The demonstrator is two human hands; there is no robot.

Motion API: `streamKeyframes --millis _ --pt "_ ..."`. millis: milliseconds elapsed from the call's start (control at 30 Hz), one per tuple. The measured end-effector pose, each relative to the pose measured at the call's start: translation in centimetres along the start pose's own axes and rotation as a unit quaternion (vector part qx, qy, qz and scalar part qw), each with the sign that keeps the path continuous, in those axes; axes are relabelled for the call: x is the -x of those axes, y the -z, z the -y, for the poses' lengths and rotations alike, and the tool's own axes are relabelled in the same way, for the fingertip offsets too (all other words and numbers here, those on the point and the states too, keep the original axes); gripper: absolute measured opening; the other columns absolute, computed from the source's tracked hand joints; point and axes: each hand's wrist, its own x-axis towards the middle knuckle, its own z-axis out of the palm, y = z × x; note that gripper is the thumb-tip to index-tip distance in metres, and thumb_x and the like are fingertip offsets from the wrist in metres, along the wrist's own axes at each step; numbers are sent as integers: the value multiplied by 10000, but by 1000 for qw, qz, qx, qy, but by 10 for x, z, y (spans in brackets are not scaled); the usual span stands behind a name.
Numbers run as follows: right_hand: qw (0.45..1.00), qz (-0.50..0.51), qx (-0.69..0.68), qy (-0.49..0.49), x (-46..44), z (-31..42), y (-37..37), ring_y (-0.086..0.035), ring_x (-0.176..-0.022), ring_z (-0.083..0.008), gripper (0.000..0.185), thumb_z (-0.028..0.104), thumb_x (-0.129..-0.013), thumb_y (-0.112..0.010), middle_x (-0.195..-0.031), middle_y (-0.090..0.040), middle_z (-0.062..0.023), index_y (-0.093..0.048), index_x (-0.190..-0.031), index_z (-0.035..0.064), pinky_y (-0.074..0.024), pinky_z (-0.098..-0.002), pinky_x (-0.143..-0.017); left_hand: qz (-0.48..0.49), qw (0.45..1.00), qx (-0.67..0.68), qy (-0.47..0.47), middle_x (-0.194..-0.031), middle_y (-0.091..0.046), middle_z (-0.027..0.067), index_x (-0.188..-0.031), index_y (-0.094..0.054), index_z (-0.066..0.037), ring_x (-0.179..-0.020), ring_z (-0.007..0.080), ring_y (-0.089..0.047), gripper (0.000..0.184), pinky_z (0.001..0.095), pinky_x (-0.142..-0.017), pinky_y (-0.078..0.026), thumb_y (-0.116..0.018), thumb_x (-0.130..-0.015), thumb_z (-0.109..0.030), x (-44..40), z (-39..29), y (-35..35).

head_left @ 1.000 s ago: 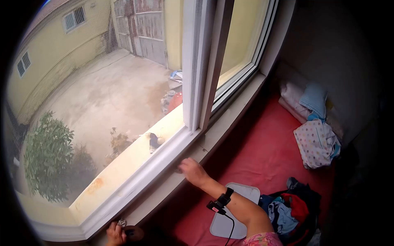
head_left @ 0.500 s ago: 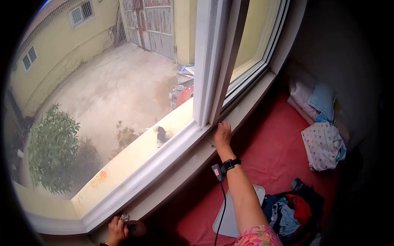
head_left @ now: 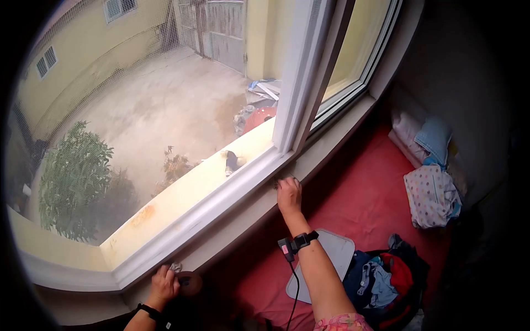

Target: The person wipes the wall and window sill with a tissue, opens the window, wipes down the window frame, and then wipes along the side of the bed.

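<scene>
Your right hand (head_left: 289, 193) is on the windowsill (head_left: 243, 226) beside the window frame (head_left: 204, 218) — fingers bent, a small dark object (head_left: 277, 183) at their tips. Your left hand (head_left: 164, 284), near left, curls narrowly against a pale crumpled item (head_left: 176, 267) — whether gripped, you cannot tell.

Leafy bush (head_left: 76, 179), grey gate (head_left: 227, 38), polka-dot bundle (head_left: 430, 196), heaped clothes (head_left: 382, 286)

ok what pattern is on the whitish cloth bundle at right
Coloured polka dots on the whitish cloth bundle; head view.
</scene>
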Motion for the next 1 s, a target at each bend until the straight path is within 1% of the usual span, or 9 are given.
streamKeyframes --millis 67,167,300,400,533,667,767,867,1000 --pt "997 -36 13 -61 -12 -15 -9 -523 -843 -319 52 57 -758 -576 -840 -557 -122 -615 -779 30 -435 -408 -794 1 1000 -7 3 -919 -530 165 -802 -520 -51 -743 343 -555 144 433 -573 -472 -576 -685 -114 -2 -1 1" --pt "999 -11 39 -33 2 20 -22 -515 -840 -320 38 38 -750 -556 -827 -541 -123 -589 -732 29 -433 -414 -778 -25 999 -7 -22 -918 -534 155 -803 -522 -53 -734 327 -568 145 411 -564 -485 -583 -685 -114 -3 0 -1" --pt "996 44 -56 60 66 114 -16 -493 -801 -304 68 25 -719 -556 -778 -484 -115 -511 -672 44 -430 -409 -728 -35 999 1 -28 -918 -537 147 -811 -527 -55 -733 323 -566 146 407 -560 -485 -579 -696 -128 -3 0 -2" --pt "950 148 -213 175 110 166 3 -518 -811 -274 41 40 -733 -558 -807 -525 -90 -583 -761 55 -450 -358 -723 -34 999 2 -24 -900 -533 143 -817 -530 -58 -739 319 -566 149 402 -553 -484 -578 -695 -128 -2 2 -4" --pt "954 117 -120 247 88 134 6 -534 -819 -250 96 52 -730 -569 -829 -554 -64 -616 -812 73 -438 -358 -755 -39 999 6 -24 -893 -534 135 -836 -539 -59 -741 315 -567 163 400 -560 -489 -582 -694 -127 -1 4 -5" --pt "999 16 19 32 30 37 -5 -533 -848 -295 97 79 -781 -593 -852 -580 -95 -645 -861 60 -424 -401 -772 -50 998 11 -28 -887 -536 122 -859 -551 -63 -748 306 -569 183 394 -568 -494 -588 -693 -130 -2 2 -4" --pt "997 -18 64 -37 26 42 -6 -531 -857 -300 102 74 -782 -596 -851 -578 -100 -647 -869 57 -425 -404 -778 -50 998 8 -27 -887 -538 118 -862 -554 -67 -755 302 -571 187 391 -570 -495 -589 -691 -134 -2 2 -4" --pt "995 36 -74 62 76 105 -11 -524 -848 -303 111 47 -754 -602 -846 -564 -103 -629 -861 43 -429 -406 -775 -45 998 10 -30 -905 -531 138 -838 -535 -61 -762 309 -562 176 395 -569 -485 -587 -686 -134 -2 5 -8" --pt "939 164 -200 226 132 179 15 -538 -855 -251 217 40 -746 -593 -902 -594 -66 -635 -958 66 -433 -360 -805 -34 999 15 -33 -923 -526 156 -808 -518 -54 -768 316 -553 169 398 -574 -479 -586 -674 -131 -1 8 -10"
